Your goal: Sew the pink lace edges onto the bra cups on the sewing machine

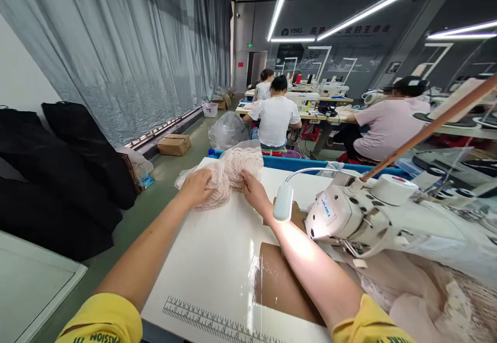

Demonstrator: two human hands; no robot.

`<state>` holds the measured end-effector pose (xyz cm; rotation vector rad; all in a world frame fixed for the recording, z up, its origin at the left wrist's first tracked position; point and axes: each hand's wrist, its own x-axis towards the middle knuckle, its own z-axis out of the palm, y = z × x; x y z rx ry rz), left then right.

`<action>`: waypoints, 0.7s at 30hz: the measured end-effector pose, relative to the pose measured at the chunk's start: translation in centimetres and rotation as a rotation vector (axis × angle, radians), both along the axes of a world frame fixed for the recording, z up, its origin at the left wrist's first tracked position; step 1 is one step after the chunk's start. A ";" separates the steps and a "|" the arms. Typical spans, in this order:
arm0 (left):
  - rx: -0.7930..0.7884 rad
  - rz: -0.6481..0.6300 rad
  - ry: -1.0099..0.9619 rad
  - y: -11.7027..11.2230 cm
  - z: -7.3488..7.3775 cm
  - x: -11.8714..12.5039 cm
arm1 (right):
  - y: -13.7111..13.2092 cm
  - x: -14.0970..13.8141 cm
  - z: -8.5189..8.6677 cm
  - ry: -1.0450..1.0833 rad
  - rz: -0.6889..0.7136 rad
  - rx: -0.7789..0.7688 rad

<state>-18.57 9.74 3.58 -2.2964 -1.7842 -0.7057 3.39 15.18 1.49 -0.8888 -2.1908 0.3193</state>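
Observation:
Both arms reach to the far end of the white sewing table, where a bunch of pale pink lace fabric lies. My left hand is closed on the left side of the lace, fingers curled into it. On the right side, my right hand pinches the same bunch. Sheer netting spreads out around the lace edges. To the right of my right forearm stands a white JUKI sewing machine, with a small lit lamp on a bent neck over that forearm.
A printed ruler scale runs along the near table edge. More pale fabric is heaped under the machine. A brown rod slants across the right. Black covered items stand left; a cardboard box sits on the floor. Co-workers sit ahead.

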 end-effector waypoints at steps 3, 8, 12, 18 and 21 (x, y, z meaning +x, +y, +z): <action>-0.066 -0.041 0.027 -0.3 -2.8 0.6 | -2.1 2.0 -1.4 -0.101 0.042 -0.045; -0.037 -0.045 0.049 -2.5 -2.8 1.0 | -10.4 8.7 -0.5 -0.320 0.148 -0.156; -0.248 -0.073 -0.009 -4.8 -3.2 1.7 | -17.4 16.5 0.5 -0.452 0.122 -0.259; -0.600 -0.177 -0.180 -10.1 -3.7 7.0 | -23.1 28.7 -1.6 -0.287 -0.618 -0.336; -0.750 -0.309 -0.268 -11.5 -3.1 11.9 | -24.4 31.8 -3.1 -0.288 -0.832 -0.421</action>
